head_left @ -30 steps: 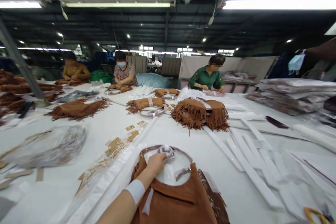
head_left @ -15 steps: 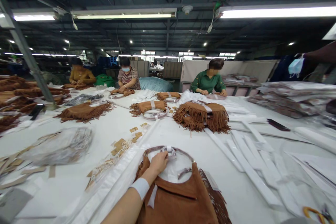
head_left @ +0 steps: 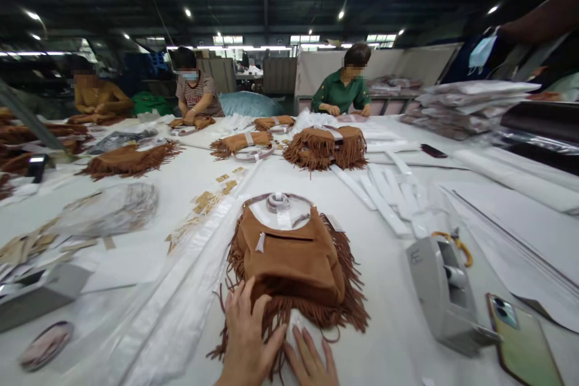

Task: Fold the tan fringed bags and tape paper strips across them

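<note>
A brown fringed handbag [head_left: 289, 262] lies flat on the white table in front of me, its handle at the far end. Inside the handle loop sits a coiled strap [head_left: 277, 201] with white wrap on it. My left hand [head_left: 248, 329] rests on the fringe at the bag's near left corner, fingers spread. Just right of it, my right hand [head_left: 310, 359] lies with fingers stretched out, touching a small white piece [head_left: 296, 319] at the near fringe. Neither hand grips anything that I can see.
A grey tape dispenser [head_left: 441, 295] and a phone [head_left: 525, 338] stand at the right. Clear plastic sleeves [head_left: 181, 301] and tan tags [head_left: 205, 202] lie left. More fringed bags [head_left: 325, 148] are farther back, where several co-workers sit, one in a green shirt [head_left: 341, 93].
My left hand has left the coiled strap and come back to the bag's near edge. My right hand has come into view beside it. The view has tilted down, showing the whole bag.
</note>
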Demonstrator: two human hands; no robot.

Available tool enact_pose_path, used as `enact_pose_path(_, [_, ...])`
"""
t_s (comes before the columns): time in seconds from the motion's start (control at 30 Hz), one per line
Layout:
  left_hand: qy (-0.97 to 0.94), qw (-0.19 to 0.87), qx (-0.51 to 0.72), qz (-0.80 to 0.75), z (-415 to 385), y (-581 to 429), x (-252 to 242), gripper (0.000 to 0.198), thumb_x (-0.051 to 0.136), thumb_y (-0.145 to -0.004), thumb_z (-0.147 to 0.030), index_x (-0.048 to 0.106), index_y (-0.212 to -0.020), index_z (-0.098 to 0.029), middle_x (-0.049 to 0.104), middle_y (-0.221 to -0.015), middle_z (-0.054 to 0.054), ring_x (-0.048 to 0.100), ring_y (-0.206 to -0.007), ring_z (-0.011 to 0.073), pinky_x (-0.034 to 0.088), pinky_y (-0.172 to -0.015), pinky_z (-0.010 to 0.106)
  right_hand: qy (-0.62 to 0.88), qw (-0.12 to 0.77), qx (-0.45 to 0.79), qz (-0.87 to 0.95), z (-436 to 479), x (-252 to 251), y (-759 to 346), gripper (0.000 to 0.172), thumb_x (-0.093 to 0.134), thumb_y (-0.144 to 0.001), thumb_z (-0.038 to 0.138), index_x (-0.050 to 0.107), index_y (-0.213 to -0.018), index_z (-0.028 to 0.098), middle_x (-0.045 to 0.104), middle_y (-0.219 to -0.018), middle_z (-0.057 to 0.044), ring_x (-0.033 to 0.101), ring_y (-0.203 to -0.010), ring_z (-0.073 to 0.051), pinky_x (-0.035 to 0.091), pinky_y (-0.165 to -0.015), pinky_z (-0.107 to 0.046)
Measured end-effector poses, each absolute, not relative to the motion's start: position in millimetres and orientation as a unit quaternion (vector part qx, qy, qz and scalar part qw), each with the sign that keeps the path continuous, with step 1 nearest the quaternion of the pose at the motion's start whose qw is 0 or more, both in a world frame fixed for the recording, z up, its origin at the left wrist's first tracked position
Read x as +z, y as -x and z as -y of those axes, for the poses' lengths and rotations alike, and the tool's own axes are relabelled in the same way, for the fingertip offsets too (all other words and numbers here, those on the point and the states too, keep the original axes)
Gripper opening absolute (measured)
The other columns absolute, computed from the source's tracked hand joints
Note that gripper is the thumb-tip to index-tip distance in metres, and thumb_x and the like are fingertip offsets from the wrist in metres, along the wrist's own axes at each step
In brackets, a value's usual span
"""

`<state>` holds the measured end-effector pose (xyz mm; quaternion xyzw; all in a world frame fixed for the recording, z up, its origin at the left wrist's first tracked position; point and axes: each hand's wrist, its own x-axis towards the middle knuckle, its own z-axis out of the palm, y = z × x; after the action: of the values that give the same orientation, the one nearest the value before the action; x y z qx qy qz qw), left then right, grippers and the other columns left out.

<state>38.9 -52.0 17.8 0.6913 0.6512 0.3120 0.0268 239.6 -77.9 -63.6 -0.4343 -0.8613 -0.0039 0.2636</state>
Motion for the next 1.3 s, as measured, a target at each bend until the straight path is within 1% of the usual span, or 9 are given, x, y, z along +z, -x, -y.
enact_pose_path(0.13, [-0.693, 0.026, 0.248, -0.677, 73, -49, -4, 0.054, 0.065, -0.075, -0.044, 0.053, -0.121, -0.019, 0.022, -0.155, 0.017, 0.018, -0.14, 0.0421, 0.024, -0.107, 0.065, 0.505, 0.359, -0.018, 0.785, 71, -33, -260, 0.05, 0.051, -0.092, 0.032, 0.041, -0.14, 0.02, 0.056, -0.132, -0.014, 0.053, -0.122, -0.027, 0.045, -0.101, -0.044])
enact_pose_path(0.23, [-0.679, 0.008, 0.233, -0.696, 73, -58, -7, 0.052, 0.067, -0.075, -0.038, 0.053, -0.122, -0.018, 0.015, -0.157, 0.019, 0.014, -0.141, 0.0441, 0.023, -0.107, 0.065, 0.596, 0.38, -0.057, 0.705, 55, -16, -270, 0.068, 0.053, -0.089, 0.052, 0.036, -0.142, 0.013, 0.051, -0.133, -0.021, 0.047, -0.125, -0.033, 0.043, -0.1, -0.052])
enact_pose_path(0.4, [-0.68, 0.01, 0.257, -0.687, 67, -58, -19, 0.033, 0.054, -0.087, -0.024, 0.058, -0.119, -0.02, 0.008, -0.158, 0.018, 0.043, -0.126, 0.0365, 0.042, -0.099, 0.053, 0.631, 0.274, -0.088, 0.721, 23, -26, -269, 0.1, 0.047, -0.081, 0.074, 0.018, -0.148, 0.004, 0.053, -0.126, -0.028, 0.051, -0.114, -0.04, 0.045, -0.088, -0.056])
enact_pose_path(0.57, [-0.693, 0.031, 0.332, -0.639, 50, -36, -40, 0.04, 0.037, -0.087, -0.006, 0.059, -0.118, -0.018, 0.014, -0.154, 0.015, 0.037, -0.135, 0.031, 0.042, -0.105, 0.044, 0.604, 0.28, -0.061, 0.743, 1, -34, -278, 0.069, 0.041, -0.095, 0.036, 0.014, -0.149, 0.004, 0.064, -0.107, -0.021, 0.062, -0.092, -0.032, 0.053, -0.077, -0.045])
enact_pose_path(0.7, [-0.712, 0.064, 0.359, -0.6, 42, -16, -50, 0.041, 0.038, -0.084, -0.004, 0.06, -0.116, -0.017, 0.024, -0.146, 0.016, 0.047, -0.127, 0.0271, 0.048, -0.1, 0.039, 0.542, 0.29, 0.002, 0.789, -6, -27, -300, 0.07, 0.035, -0.089, 0.011, 0.005, -0.152, 0.011, 0.062, -0.121, -0.019, 0.066, -0.097, -0.026, 0.058, -0.077, -0.037])
enact_pose_path(0.8, [-0.738, 0.059, 0.355, -0.571, 46, -4, -60, 0.048, 0.036, -0.083, -0.001, 0.059, -0.121, -0.02, 0.031, -0.143, 0.016, 0.056, -0.114, 0.0211, 0.051, -0.095, 0.035, 0.509, 0.289, 0.006, 0.811, -4, -23, -320, 0.069, 0.038, -0.088, 0.011, 0.014, -0.152, 0.018, 0.06, -0.126, -0.017, 0.065, -0.105, -0.026, 0.058, -0.082, -0.037])
enact_pose_path(0.97, [-0.757, -0.007, 0.355, -0.548, 55, 13, -84, 0.056, 0.033, -0.082, 0.002, 0.059, -0.125, -0.024, 0.041, -0.14, 0.014, 0.048, -0.127, 0.0246, 0.051, -0.097, 0.039, 0.508, 0.266, -0.007, 0.82, 9, -31, -351, 0.056, 0.034, -0.089, 0.009, 0.039, -0.144, 0.02, 0.07, -0.098, -0.011, 0.069, -0.077, -0.021, 0.06, -0.072, -0.032])
enact_pose_path(1.17, [-0.779, -0.039, 0.329, -0.533, 52, 37, -92, 0.057, 0.035, -0.08, 0.0, 0.06, -0.125, -0.025, 0.05, -0.137, 0.012, 0.055, -0.122, 0.0245, 0.054, -0.093, 0.037, 0.522, 0.231, -0.003, 0.821, 30, -19, -373, 0.049, 0.032, -0.086, 0.005, 0.062, -0.122, 0.019, 0.065, -0.075, -0.007, 0.065, -0.068, -0.019, 0.056, -0.062, -0.027])
enact_pose_path(1.3, [-0.785, -0.087, 0.3, -0.534, 58, 36, -63, 0.04, 0.048, -0.083, -0.015, 0.065, -0.116, -0.028, 0.058, -0.13, 0.011, 0.062, -0.11, 0.028, 0.059, -0.082, 0.04, 0.55, 0.248, 0.059, 0.796, 39, 10, -377, 0.051, 0.047, -0.072, 0.011, 0.065, -0.118, 0.021, 0.067, -0.104, -0.011, 0.063, -0.099, -0.027, 0.052, -0.087, -0.043])
